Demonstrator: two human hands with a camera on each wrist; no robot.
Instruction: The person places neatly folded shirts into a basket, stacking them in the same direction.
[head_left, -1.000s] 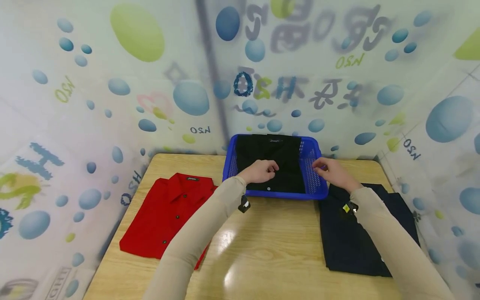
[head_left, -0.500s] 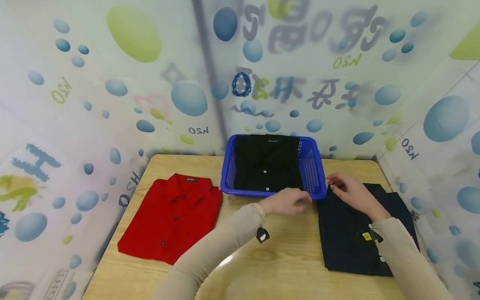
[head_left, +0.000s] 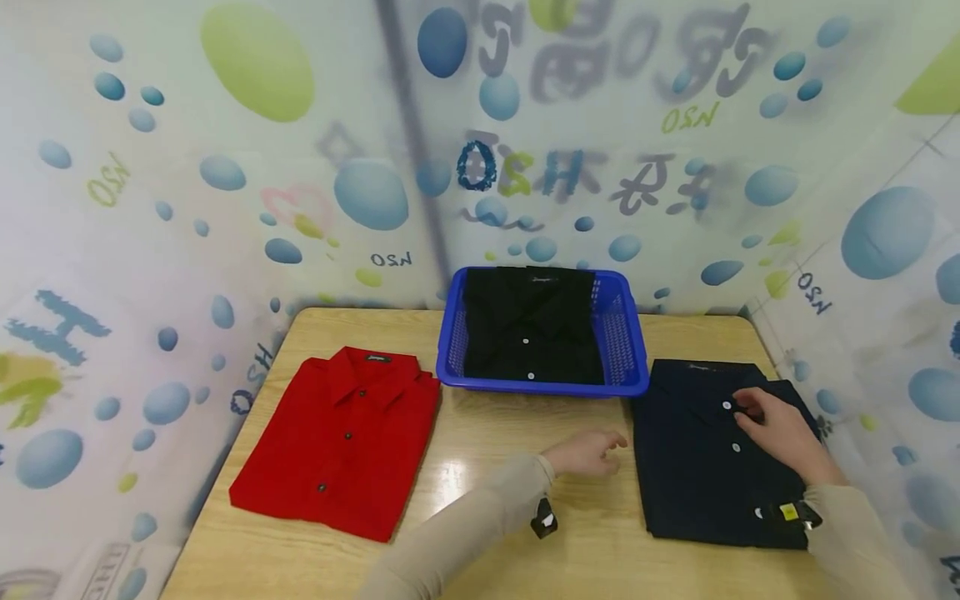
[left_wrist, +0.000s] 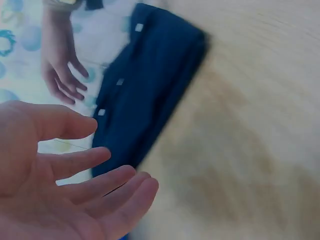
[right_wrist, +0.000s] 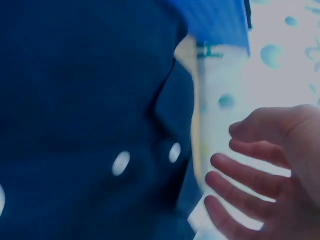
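A folded navy shirt with white buttons lies on the right side of the table. Over its upper right part hovers my right hand, fingers loosely bent and holding nothing; the right wrist view shows this hand apart from the cloth. My left hand is above the wood just left of the navy shirt, its fingers relaxed, with nothing in them in the left wrist view. Behind it stands a blue plastic basket with a folded black shirt inside. A folded red shirt lies at the left.
The wooden table meets a patterned wall covering at the back and sides. The basket is close to the back wall, between the red and navy shirts.
Both hands have left the basket area and moved right and toward the front. The right hand is now over the navy shirt, the left beside it. The shirts have stayed in place.
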